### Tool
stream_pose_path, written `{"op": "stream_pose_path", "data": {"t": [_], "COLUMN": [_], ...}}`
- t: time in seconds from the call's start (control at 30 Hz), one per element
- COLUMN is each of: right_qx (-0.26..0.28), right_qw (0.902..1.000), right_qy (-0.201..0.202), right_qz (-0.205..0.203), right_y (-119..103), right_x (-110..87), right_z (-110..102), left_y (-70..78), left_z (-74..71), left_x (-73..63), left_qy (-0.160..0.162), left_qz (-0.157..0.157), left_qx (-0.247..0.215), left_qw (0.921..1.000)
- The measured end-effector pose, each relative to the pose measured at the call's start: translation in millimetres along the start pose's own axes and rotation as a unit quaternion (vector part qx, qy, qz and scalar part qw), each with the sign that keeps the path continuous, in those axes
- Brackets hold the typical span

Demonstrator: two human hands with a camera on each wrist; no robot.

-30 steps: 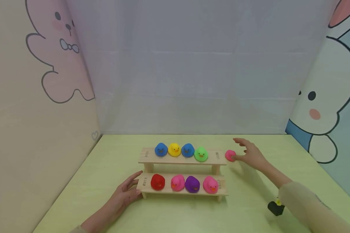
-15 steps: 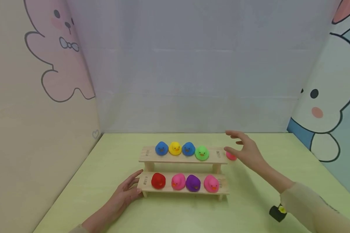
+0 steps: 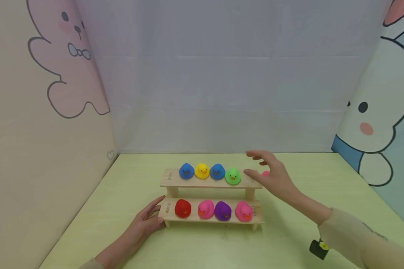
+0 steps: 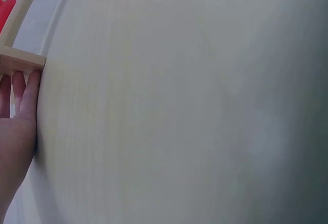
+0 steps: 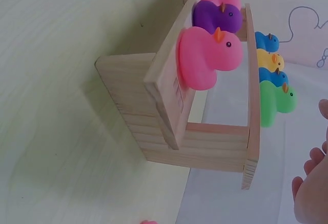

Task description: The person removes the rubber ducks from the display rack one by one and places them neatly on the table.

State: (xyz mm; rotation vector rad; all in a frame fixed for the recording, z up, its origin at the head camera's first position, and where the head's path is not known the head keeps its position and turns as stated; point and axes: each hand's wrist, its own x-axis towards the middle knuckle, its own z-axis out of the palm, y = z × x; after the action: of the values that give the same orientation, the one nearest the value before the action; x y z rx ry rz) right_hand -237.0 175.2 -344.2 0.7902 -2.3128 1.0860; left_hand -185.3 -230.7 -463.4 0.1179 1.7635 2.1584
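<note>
A two-step wooden rack (image 3: 170, 182) carries rubber ducks. On its upper step sit a blue duck (image 3: 186, 171), a yellow duck (image 3: 202, 171), another blue duck (image 3: 217, 172) and a green duck (image 3: 233, 176). The lower step bears a red duck (image 3: 183, 208), a pink duck (image 3: 206, 209), a purple duck (image 3: 223, 211) and a second pink duck (image 3: 244, 211). My left hand (image 3: 144, 224) touches the rack's lower left end with nearly straight fingers. My right hand (image 3: 276, 177) hovers by the upper step's right end, holding nothing; beyond it a loose pink duck (image 3: 265, 173) is mostly hidden.
The rack stands on a pale yellow-green table (image 3: 121, 186). A grey-white curtain (image 3: 222, 93) hangs behind, with cartoon-printed panels at both sides. A small black device (image 3: 318, 249) hangs beneath my right sleeve (image 3: 357, 235).
My right hand has moved left from beside the loose pink duck to the upper step's right end, with nothing in its fingers. My left hand stays at the rack.
</note>
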Motion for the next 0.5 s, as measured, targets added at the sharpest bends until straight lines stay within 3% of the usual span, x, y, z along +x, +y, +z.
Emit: {"op": "stream_pose_path", "data": {"t": [0.23,0.5], "right_qx": [0.017,0.018], "right_qw": [0.9998,0.9995], "right_qy": [0.002,-0.024], "right_qz": [-0.012,0.013], "right_y": [-28,-7], "right_x": [3.3,1.2], "right_z": [4,25], "left_y": [0.5,0.3], "left_z": [0.4,0.9], "left_x": [-0.6,-1.3], "left_qy": [-0.002,0.000], "left_qz": [0.004,0.002], "left_qx": [-0.007,-0.005], "left_qw": [1.0000,1.0000]}}
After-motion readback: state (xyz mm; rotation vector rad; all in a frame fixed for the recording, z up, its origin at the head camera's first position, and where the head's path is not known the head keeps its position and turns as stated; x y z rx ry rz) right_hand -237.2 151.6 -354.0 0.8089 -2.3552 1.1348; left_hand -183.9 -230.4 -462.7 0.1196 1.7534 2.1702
